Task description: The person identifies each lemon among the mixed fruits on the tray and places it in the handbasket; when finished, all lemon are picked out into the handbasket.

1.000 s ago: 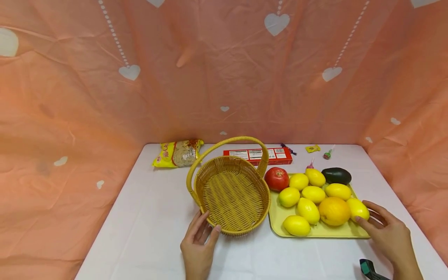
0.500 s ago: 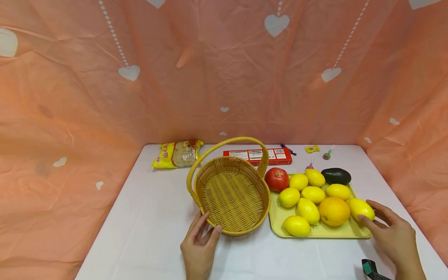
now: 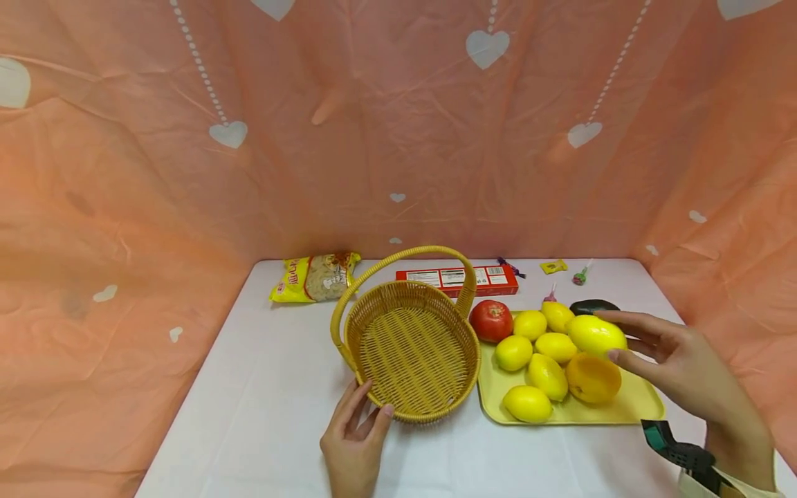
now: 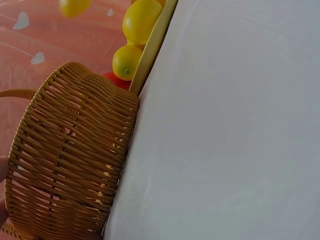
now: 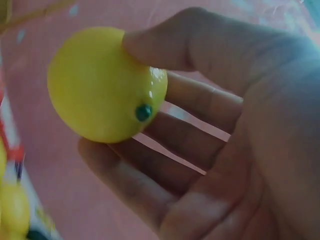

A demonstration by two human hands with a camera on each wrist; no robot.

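My right hand (image 3: 679, 360) grips a yellow lemon (image 3: 596, 335) between thumb and fingers, lifted above the tray; the right wrist view shows the lemon (image 5: 102, 85) with a green stem spot. Below it an orange (image 3: 593, 380) rests on the yellow tray (image 3: 623, 412) among several more lemons (image 3: 528, 404). My left hand (image 3: 355, 439) holds the near left rim of a round wicker basket (image 3: 414, 360), thumb and fingers on the edge. The basket has an arched handle, and nothing lies inside it. In the left wrist view, the woven side of the basket (image 4: 75, 155) fills the left.
A red pomegranate (image 3: 492, 321) sits at the tray's far left corner, a dark avocado (image 3: 591, 306) at the far right. Behind stand a red box (image 3: 498, 280) and a yellow snack bag (image 3: 316, 278). Small candies, including a lollipop (image 3: 580, 278), lie at the back right.
The right hand has lifted the lemon off the tray's right side and moved it up and left, over the orange. The left hand and the basket have stayed in place.
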